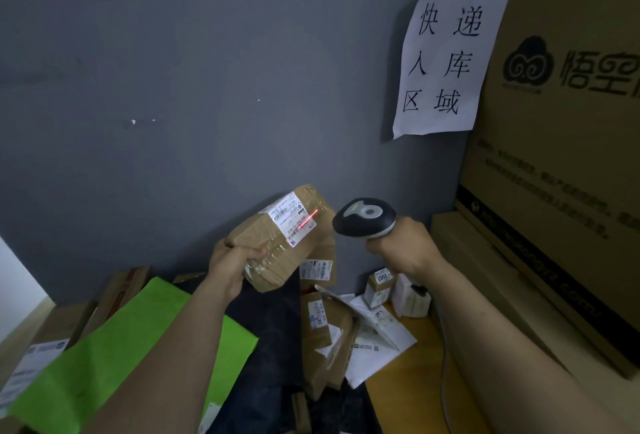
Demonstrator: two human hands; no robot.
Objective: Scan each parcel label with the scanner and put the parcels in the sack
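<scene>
1. Grey wall [173, 87] behind, wooden table [408, 381] below, and right at centre a taped parcel [277, 246] is up in the air, well clear of the pile.
2. Red scan line falls across the right end of its label [292, 218]; whether it crosses the barcode I can't tell, so I judge the scan is under way, not confirmed.
3. Left hand [230, 265] is closed around the parcel's near left end, thumb on top, tilting the label face toward the scanner [363, 217].
4. Right hand [401, 246] is wrapped tight round the scanner grip, head aimed left at the label, just beside the parcel but not touching it.
5. Both forearms reach up from the near edge, left one crossing over the green bag [114, 357].
6. Still to do: several parcels lie on the table below, a brown box [322, 336], a white mailer [377, 343], small boxes [379, 286] further right.
7. Dark fabric [270, 347] under the pile could be the sack; I can't say for sure, nor how many parcels have gone in.
8. Paper sign [446, 59] hangs at far right, big cartons [561, 156] beyond it.
</scene>
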